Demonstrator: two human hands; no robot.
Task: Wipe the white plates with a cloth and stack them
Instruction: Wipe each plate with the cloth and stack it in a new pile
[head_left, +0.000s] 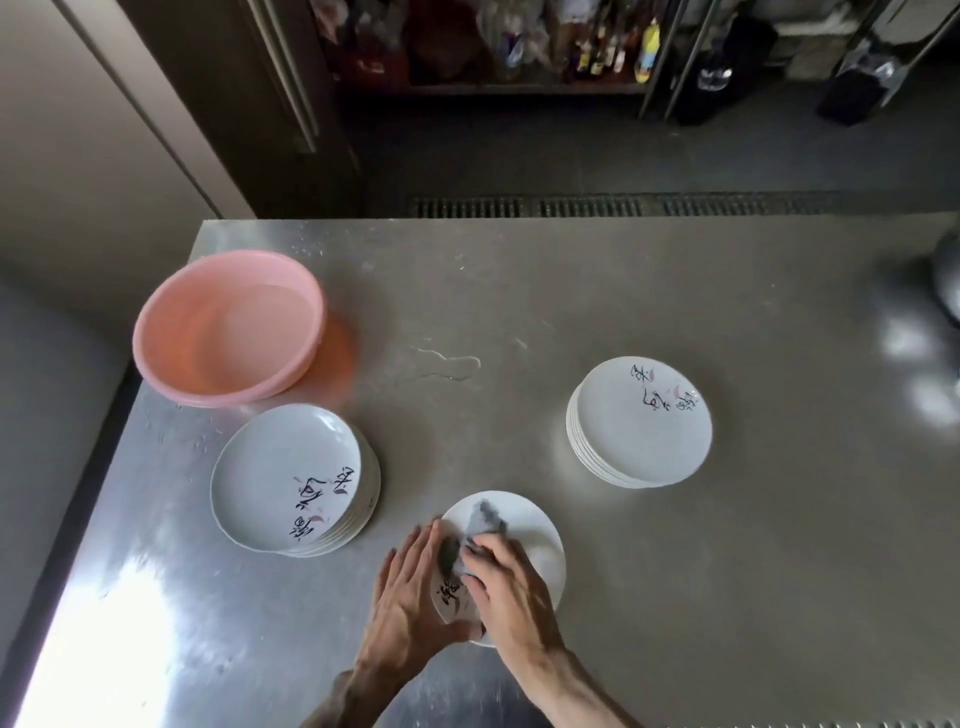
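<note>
we're midway: one plate (527, 538) lies between two stacks, our left hand (410, 587) flat against its rim, our right hand (511, 584) gripping the cloth (485, 518) on it. the right stack (641, 423) is probably wiped, the left stack (288, 475) waiting.

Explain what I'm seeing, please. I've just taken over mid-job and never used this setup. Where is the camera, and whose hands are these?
There is no machine here. One camera worn on a person's head looks down at their two bare hands over a metal table. The left hand lies flat against the edge of a single plate, steadying it. The right hand grips a grey cloth pressed onto that plate. A left stack of white plates sits beside a pink basin, and a right stack stands apart.
</note>
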